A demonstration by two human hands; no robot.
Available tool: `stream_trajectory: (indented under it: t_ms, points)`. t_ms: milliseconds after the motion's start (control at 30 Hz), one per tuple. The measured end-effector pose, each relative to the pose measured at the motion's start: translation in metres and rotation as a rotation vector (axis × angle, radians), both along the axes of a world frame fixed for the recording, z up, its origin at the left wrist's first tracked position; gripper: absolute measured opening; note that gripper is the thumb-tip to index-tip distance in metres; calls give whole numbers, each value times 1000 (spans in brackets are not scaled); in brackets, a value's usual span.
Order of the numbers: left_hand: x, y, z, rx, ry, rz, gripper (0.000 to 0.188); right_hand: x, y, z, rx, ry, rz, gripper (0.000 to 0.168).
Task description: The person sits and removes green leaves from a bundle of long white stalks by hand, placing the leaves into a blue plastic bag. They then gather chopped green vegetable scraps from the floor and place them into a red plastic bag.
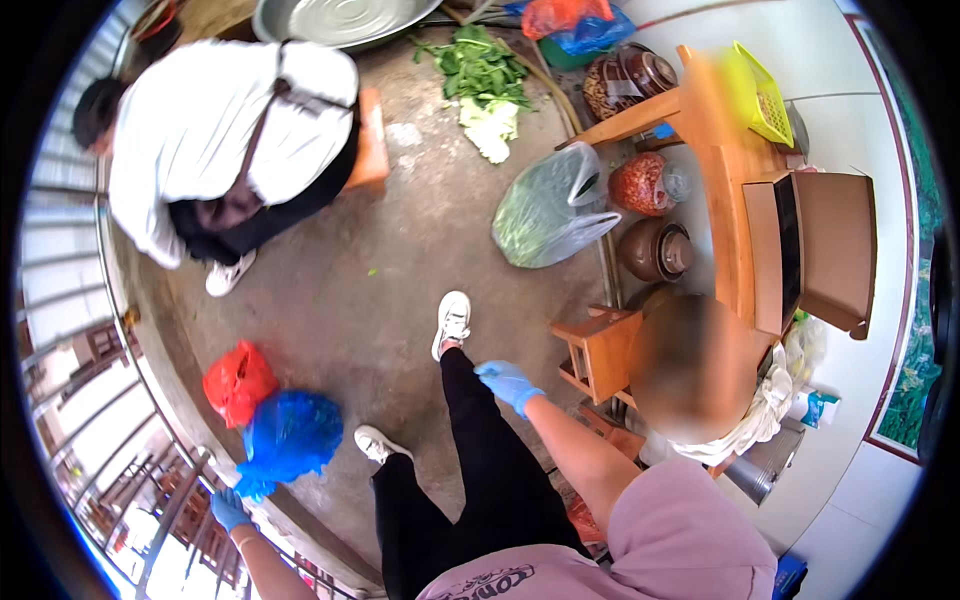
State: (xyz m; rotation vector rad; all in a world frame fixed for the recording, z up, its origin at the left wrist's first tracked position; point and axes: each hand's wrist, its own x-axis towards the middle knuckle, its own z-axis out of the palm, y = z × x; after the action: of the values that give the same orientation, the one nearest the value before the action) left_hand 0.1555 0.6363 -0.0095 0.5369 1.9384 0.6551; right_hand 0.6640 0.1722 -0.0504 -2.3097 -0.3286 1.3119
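My right hand, in a blue glove, hangs over my right leg beside the knee, fingers loosely bent and nothing visible in them. At the lower left, my left hand, also gloved, is at the metal railing; whether its fingers grip a bar I cannot tell. Just above that hand a knotted blue plastic bag lies on the concrete floor, against a red plastic bag. Ahead on the floor stands a clear plastic bag of green vegetables.
A person in white sits on a wooden stool at the upper left. Leafy greens lie near a metal basin. Along the right are a small wooden stool, brown jar, wooden table and open cardboard box.
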Motion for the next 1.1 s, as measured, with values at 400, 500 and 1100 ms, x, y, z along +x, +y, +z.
stream_trajectory:
  t_ms: [400,500,1100]
  points:
    - [505,-132,38,-168,7,-1343,30,343,-65,31,-61,18,-495,23]
    - [587,-123,31,-107,1,-1480,30,393,-54,23,94,-86,-414,24]
    - [966,-61,38,-365,-145,-1225,29,825,104,37,334,-386,-490,28]
